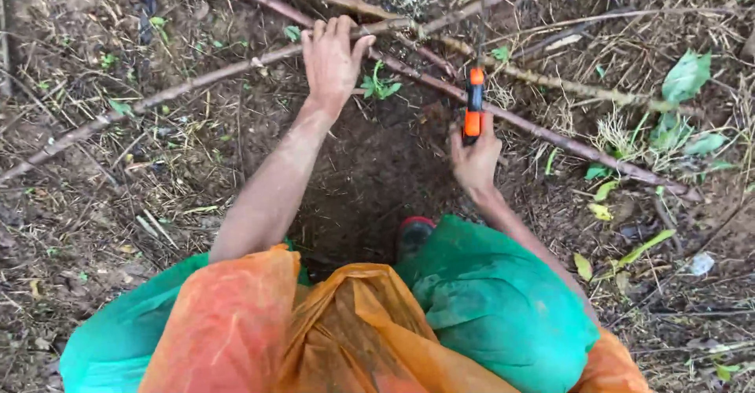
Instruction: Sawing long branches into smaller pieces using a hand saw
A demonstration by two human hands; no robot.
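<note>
Left grip [334,59] clamps a long stick [197,82]; right grip [474,157] wraps an orange-handled tool [473,102].
The stick slants over bare soil [370,173], crossing other branches [550,137] just beyond the tool; leaf litter crowds both sides, open dirt lies between the arms.

Broad green leaf [686,76], yellow fallen leaves [600,211], possibly a shoe toe [414,232]

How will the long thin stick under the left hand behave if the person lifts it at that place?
The long stick looks woody and straight, so it would probably stay fairly stiff, though its far ends may sag. It seems light for its length. The left hand presses its middle; other sticks cross it, so it might snag.
</note>
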